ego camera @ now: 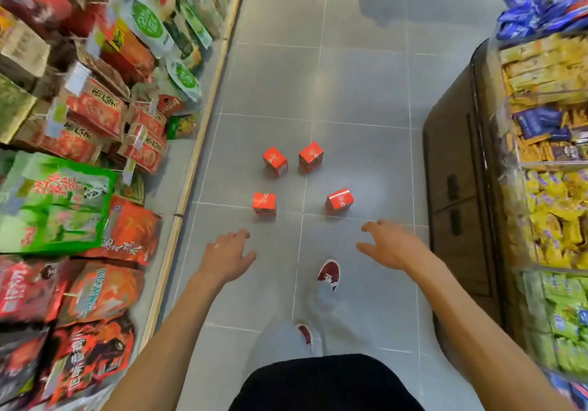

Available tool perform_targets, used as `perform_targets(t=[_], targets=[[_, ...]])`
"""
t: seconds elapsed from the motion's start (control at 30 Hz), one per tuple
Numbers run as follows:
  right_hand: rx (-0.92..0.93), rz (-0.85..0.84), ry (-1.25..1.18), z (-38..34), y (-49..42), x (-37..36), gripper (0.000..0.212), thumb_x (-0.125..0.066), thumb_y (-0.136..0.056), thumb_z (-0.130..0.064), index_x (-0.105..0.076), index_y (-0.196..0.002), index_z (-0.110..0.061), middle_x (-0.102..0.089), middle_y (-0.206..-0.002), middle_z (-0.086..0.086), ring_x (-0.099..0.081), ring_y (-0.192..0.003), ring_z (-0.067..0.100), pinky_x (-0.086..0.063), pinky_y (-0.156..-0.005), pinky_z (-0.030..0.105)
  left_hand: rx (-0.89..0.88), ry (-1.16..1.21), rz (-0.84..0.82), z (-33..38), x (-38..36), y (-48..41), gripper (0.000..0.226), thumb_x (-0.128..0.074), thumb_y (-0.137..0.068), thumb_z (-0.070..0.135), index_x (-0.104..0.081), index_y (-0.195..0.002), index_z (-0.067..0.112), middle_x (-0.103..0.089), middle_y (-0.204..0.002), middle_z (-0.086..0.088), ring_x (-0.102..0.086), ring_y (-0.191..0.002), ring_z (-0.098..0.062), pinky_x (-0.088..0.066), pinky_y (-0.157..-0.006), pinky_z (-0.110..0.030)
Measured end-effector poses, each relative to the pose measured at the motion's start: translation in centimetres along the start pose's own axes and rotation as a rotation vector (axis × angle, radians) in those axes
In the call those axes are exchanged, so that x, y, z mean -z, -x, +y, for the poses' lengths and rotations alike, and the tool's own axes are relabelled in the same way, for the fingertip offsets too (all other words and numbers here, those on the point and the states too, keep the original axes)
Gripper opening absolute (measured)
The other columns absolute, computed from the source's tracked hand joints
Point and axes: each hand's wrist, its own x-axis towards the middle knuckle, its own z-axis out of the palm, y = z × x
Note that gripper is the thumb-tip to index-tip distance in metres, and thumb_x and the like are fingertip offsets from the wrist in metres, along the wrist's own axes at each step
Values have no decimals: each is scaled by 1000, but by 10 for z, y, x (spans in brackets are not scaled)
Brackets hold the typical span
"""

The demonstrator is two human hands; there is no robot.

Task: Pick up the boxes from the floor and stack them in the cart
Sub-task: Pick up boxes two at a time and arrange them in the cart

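Note:
Several small red boxes stand on the grey tiled floor ahead of me: a far left box (275, 161), a far right box (311, 156), a near left box (264, 204) and a near right box (339, 200). My left hand (227, 254) reaches forward, fingers relaxed and empty, just short of the near left box. My right hand (386, 243) is stretched out too, fingers spread and empty, a little right of and below the near right box. No cart is in view.
Shelves of red and green snack bags (73, 188) line the left side behind a wooden floor edge (187, 181). A dark cabinet (458, 181) with yellow and green packets (553, 207) stands on the right. My red shoes (329, 274) are on the aisle floor.

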Motion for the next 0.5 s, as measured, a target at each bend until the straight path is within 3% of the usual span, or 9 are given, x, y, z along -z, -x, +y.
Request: perform_targets(t=[0.27, 0.5], targets=[[-35, -42, 29, 2, -100, 19, 54, -49, -96, -47, -44, -143, -20, -49, -141, 8, -49, -127, 29, -41, -100, 39, -52, -66, -72, 0, 7, -130, 52, -53, -93, 43, -46, -138, 20, -56, -132, -10, -50, -124, -31, -41, -97, -42], [-28, 12, 0, -18, -224, -30, 53, -51, -97, -43, -42, -141, -16, -50, -138, 12, -50, -123, 34, -43, -97, 41, -77, -118, -70, -31, -53, -262, 50, -56, -90, 38, -48, -133, 14, -54, -129, -14, -48, -123, -34, -42, -94, -45]])
